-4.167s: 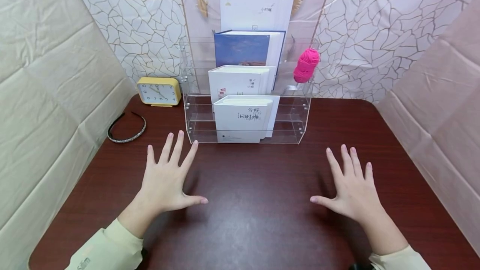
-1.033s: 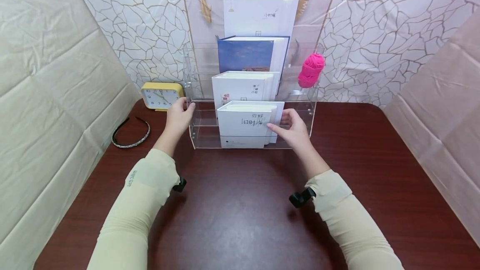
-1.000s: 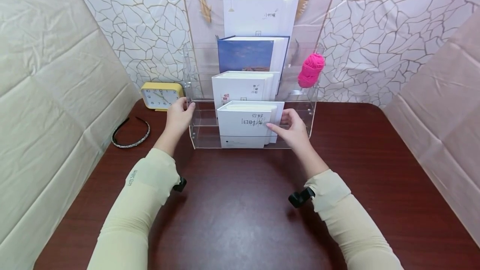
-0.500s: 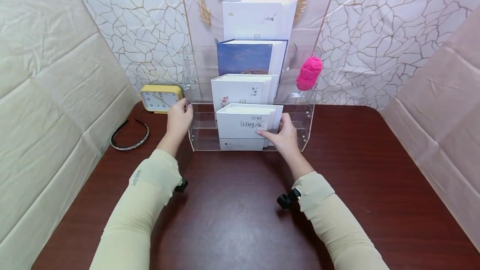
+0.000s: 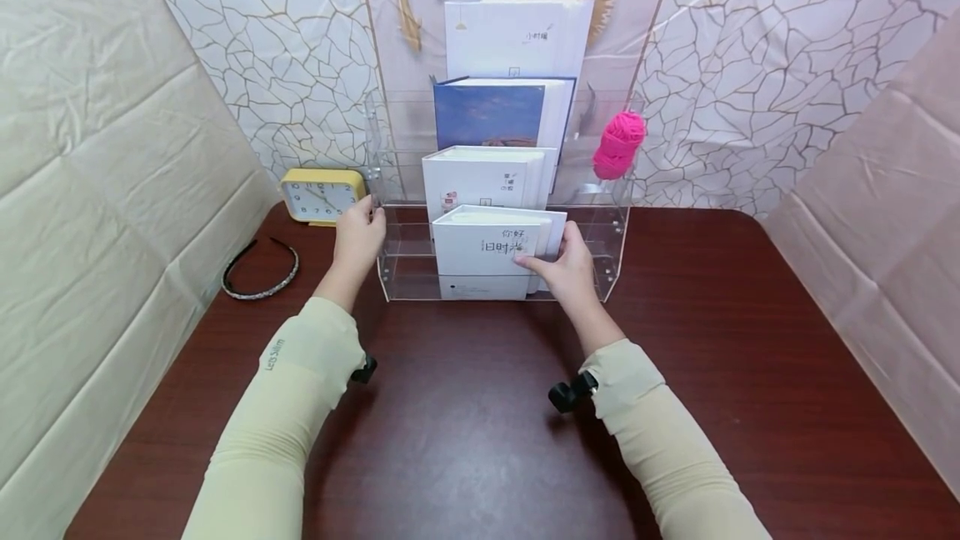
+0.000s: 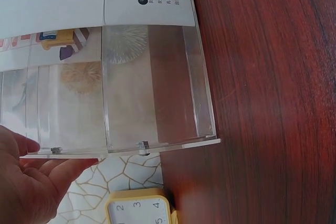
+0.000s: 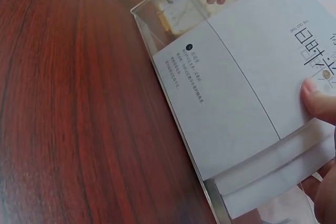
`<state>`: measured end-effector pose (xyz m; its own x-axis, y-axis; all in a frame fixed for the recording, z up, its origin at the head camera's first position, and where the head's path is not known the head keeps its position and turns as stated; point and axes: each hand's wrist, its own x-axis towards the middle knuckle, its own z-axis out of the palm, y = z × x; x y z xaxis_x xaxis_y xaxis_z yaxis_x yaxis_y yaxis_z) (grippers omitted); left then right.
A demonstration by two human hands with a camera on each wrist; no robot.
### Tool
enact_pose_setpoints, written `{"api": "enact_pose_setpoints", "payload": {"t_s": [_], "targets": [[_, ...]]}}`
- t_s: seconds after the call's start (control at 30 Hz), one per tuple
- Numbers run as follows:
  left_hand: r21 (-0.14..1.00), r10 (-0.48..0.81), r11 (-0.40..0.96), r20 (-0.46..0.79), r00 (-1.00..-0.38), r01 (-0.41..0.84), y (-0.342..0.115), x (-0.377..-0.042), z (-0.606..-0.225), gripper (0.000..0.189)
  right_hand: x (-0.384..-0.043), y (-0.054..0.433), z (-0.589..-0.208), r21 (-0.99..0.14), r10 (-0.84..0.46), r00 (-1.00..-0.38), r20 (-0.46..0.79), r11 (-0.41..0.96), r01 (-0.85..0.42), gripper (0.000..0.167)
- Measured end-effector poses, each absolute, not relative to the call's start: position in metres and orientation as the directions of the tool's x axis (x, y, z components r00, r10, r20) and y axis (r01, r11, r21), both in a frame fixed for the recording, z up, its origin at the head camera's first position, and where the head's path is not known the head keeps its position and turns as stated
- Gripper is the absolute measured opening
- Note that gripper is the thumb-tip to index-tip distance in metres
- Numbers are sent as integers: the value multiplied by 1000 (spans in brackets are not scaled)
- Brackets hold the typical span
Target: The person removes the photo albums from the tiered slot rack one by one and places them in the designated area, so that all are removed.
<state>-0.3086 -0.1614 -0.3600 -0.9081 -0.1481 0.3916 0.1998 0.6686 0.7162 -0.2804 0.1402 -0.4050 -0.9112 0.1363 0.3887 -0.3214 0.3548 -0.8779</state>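
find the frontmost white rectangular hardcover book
At centre in the head view, the white rectangular hardcover book stands in the front slot of the clear acrylic rack, its right side pinched by the right hand.

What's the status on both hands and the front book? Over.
Left hand gripping clear rack by left side. Right hand pinching front white book at its right side. Book standing in rack. Clear front panel across its lower cover.

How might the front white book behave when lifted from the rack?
The book probably stays stiff: its cover stands flat. It may feel heavy, given its thick pages. It could rub against the rack, whose clear front panel crosses its lower part.
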Motion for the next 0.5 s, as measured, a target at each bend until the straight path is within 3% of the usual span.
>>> {"api": "enact_pose_setpoints", "payload": {"t_s": [0.5], "targets": [[728, -149, 656, 384, -911, 199, -162, -309, -361, 17, -279, 134, -401, -906, 126, -903, 411, 172, -388, 56]]}}
